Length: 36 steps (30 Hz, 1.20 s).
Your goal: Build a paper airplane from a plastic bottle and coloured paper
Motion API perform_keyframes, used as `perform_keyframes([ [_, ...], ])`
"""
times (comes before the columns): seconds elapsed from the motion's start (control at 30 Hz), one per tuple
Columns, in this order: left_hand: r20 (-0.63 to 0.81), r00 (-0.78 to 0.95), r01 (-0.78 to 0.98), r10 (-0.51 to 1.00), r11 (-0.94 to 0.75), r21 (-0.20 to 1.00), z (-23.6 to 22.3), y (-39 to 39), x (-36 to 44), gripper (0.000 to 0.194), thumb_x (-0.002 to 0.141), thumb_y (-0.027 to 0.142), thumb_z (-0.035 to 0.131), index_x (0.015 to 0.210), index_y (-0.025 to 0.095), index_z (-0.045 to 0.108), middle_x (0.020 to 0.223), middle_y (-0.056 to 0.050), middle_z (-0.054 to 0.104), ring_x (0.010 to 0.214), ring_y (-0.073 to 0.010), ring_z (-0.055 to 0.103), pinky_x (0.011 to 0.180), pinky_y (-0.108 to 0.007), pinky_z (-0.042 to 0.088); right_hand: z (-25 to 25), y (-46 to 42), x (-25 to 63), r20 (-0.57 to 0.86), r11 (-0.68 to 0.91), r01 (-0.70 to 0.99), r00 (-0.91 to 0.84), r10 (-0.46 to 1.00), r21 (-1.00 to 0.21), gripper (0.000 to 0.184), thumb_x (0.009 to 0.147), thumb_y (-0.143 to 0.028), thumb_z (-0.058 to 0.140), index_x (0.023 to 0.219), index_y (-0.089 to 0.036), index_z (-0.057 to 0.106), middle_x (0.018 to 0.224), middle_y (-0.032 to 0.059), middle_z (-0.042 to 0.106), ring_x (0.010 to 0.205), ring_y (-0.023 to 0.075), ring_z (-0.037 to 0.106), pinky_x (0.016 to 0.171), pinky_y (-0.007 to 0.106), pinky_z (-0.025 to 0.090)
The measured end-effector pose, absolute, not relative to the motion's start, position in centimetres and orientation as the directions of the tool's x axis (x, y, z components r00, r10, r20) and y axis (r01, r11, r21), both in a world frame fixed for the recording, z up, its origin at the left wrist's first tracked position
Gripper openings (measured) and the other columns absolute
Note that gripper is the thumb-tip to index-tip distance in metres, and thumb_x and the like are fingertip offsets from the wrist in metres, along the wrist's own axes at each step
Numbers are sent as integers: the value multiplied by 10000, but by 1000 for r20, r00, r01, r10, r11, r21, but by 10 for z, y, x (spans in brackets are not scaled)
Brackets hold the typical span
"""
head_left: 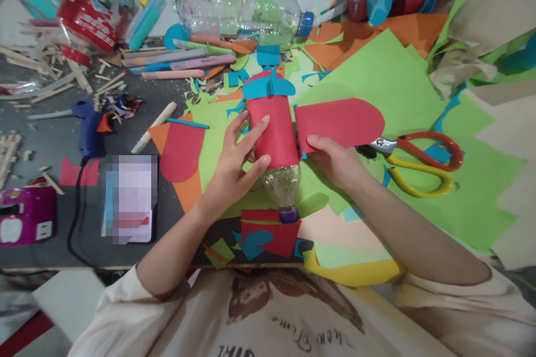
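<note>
A small clear plastic bottle [281,185] wrapped in red paper lies with its purple cap towards me, a blue paper tail at its far end. My left hand [243,159] rests around the bottle's left side, fingers and thumb on the red wrap. My right hand [335,159] pinches a red rounded paper wing [341,122] by its lower left part, thumb on top. The wing's straight edge, trimmed in blue, stands close beside the bottle; I cannot tell if they touch. A matching red paper wing [182,150] with a blue strip lies left of my left hand.
Scissors [427,162] with red and yellow handles lie right of my right hand. A blue glue gun [90,128], a phone [129,198] and split sticks are at the left. Green paper sheets [460,178] spread underneath. A large clear bottle [243,11] and several markers [180,61] lie farther back.
</note>
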<state>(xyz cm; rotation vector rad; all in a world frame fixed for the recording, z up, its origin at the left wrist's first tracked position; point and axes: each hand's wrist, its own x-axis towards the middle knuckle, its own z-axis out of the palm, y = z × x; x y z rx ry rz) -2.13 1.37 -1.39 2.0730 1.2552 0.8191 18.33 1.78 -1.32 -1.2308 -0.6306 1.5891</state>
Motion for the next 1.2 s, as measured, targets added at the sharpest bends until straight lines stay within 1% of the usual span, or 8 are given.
perform_keyframes([
  [0.07, 203, 370, 550, 907, -390, 739, -16, 14, -22, 532, 974, 534, 440, 1468, 338, 418, 1542, -133, 344, 1330, -295, 474, 771, -292, 575, -13, 17, 186, -398, -369, -367, 3, 917, -854, 129, 664, -284, 756, 640, -210, 653, 720, -14, 665, 710, 151, 613, 777, 333, 539],
  [0.13, 202, 373, 539, 906, -388, 747, -17, 14, -22, 533, 974, 532, 442, 1473, 349, 408, 1547, -127, 339, 1365, -301, 435, 782, -302, 577, -14, 16, 187, -389, -358, -359, 13, 921, -862, 130, 684, -275, 762, 641, -207, 659, 718, -20, 665, 715, 145, 612, 797, 326, 532],
  [0.3, 212, 375, 534, 902, -397, 746, -19, 14, -23, 541, 976, 534, 439, 1486, 361, 385, 1553, -123, 330, 1352, -290, 450, 789, -302, 574, -22, 13, 192, -361, -337, -315, 20, 932, -887, 112, 712, -309, 792, 735, -230, 715, 829, -23, 723, 825, 166, 646, 888, 340, 518],
  [0.53, 243, 397, 531, 885, -437, 726, -21, 15, -23, 555, 986, 524, 432, 1498, 319, 372, 1551, -137, 322, 1396, -316, 400, 795, -264, 564, -28, 11, 195, -322, -308, -237, 21, 946, -921, 167, 703, -377, 805, 809, -268, 734, 929, -21, 749, 945, 226, 674, 980, 413, 508],
  [0.7, 259, 409, 512, 875, -455, 728, -22, 16, -24, 553, 986, 531, 426, 1504, 356, 344, 1556, -129, 302, 1397, -310, 402, 786, -276, 575, -29, 11, 196, -322, -312, -208, 17, 947, -927, 184, 710, -395, 796, 815, -259, 729, 935, -12, 752, 961, 232, 676, 993, 440, 505],
  [1.0, 244, 398, 533, 884, -440, 722, -21, 15, -23, 562, 984, 537, 426, 1499, 316, 371, 1550, -132, 320, 1391, -314, 407, 797, -263, 571, -31, 11, 197, -345, -329, -226, 34, 938, -917, 213, 694, -383, 813, 851, -267, 732, 967, -15, 752, 1009, 245, 673, 1034, 450, 487],
  [1.1, 242, 401, 529, 884, -439, 726, -21, 15, -23, 552, 988, 531, 420, 1499, 331, 363, 1549, -126, 316, 1408, -314, 385, 801, -265, 570, -31, 11, 196, -355, -337, -223, 45, 934, -915, 274, 679, -400, 817, 896, -262, 724, 1003, -3, 748, 1056, 260, 662, 1043, 469, 483],
  [1.2, 247, 410, 510, 878, -445, 736, -22, 16, -23, 549, 989, 530, 416, 1504, 355, 342, 1554, -121, 297, 1399, -306, 393, 804, -285, 575, -31, 11, 196, -363, -344, -222, 49, 930, -912, 277, 665, -404, 822, 872, -259, 709, 999, -3, 747, 1057, 263, 662, 1052, 473, 478],
])
